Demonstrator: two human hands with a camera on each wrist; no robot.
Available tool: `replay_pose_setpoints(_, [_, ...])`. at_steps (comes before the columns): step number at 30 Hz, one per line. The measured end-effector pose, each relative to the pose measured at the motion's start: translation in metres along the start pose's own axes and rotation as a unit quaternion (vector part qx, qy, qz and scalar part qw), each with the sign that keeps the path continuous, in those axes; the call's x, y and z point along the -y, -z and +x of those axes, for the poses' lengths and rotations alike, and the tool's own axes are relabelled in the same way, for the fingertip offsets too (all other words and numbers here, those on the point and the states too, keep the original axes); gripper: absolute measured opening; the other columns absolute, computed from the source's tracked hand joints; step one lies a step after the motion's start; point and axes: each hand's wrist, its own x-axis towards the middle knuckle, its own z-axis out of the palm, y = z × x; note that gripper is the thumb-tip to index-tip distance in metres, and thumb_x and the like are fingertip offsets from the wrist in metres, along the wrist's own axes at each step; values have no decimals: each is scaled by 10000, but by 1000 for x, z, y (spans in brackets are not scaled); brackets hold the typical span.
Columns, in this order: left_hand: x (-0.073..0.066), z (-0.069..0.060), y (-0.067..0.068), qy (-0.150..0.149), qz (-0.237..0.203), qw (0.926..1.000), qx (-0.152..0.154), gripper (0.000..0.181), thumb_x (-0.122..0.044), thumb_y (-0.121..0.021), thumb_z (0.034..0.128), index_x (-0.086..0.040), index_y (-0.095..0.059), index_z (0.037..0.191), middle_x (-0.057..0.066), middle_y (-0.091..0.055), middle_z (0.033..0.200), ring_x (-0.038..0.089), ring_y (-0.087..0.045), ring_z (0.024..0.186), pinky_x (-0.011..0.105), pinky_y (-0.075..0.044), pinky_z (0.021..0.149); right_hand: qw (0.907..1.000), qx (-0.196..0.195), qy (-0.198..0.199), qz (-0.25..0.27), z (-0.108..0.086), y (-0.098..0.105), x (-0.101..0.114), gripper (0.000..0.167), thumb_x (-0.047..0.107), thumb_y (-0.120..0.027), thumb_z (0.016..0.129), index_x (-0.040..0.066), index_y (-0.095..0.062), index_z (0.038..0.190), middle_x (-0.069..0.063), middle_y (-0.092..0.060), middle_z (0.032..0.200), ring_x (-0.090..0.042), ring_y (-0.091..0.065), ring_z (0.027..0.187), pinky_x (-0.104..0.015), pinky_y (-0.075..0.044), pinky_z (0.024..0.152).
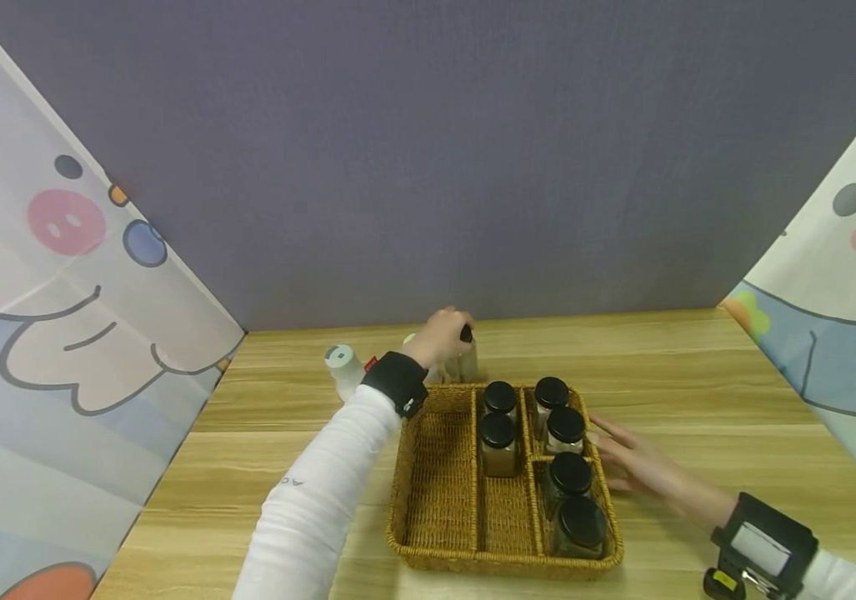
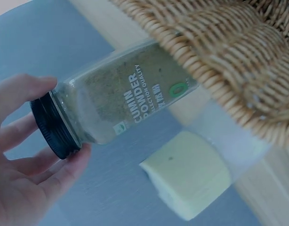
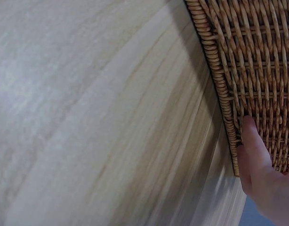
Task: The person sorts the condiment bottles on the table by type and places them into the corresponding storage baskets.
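Over the worktop point(image 1: 698, 375), the left hand point(image 1: 438, 335) pinches the cumin jar point(image 2: 121, 96) by its lid point(image 2: 55, 126) — a slipping grip could drop it — right hand point(image 1: 641, 462) straight-fingered against the basket point(image 1: 503, 564).

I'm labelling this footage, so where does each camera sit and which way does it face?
Head: on the head, facing forward and down at the basket and table; sleeves, left hand and right hand show.
Left wrist: on that wrist, facing a cumin jar beside the basket; the left hand holds its lid.
Right wrist: on that wrist, facing the basket's side and the table; part of the right hand shows.
Shared: head and left wrist both show the left hand and basket.
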Motion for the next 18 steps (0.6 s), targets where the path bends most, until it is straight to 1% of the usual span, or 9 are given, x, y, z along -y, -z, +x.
replay_pose_setpoints(5, [-2, 0, 6, -148, 90, 9998, -36, 334, -114, -610, 823, -15, -561, 1138, 132, -549, 1072, 246, -499, 976, 293, -449, 807, 10000, -31, 41, 29, 1, 0, -1, 674, 283, -394, 948, 15, 20, 1408, -352, 4, 1384, -502, -238, 1205, -490, -442, 853])
replay_pose_setpoints(12, [-8, -3, 14, -195, 75, 9997, 83, 338, -122, -608, 829, -28, -556, 1150, 119, -542, 1093, 230, -492, 984, 269, -449, 780, 10000, -72, -23, 28, 0, 0, 0, 673, 289, -403, 945, 36, 7, 1415, -343, -15, 1389, -488, -242, 1212, -485, -439, 860])
replay_pose_setpoints(18, [-14, -7, 22, -303, 102, 9994, 126, 345, -127, -599, 837, -30, -547, 1165, 117, -538, 1103, 224, -497, 995, 268, -452, 800, 10000, -47, -9, 24, 0, 0, 1, 667, 287, -395, 948, 38, 12, 1414, -344, -13, 1388, -488, -242, 1213, -482, -437, 864])
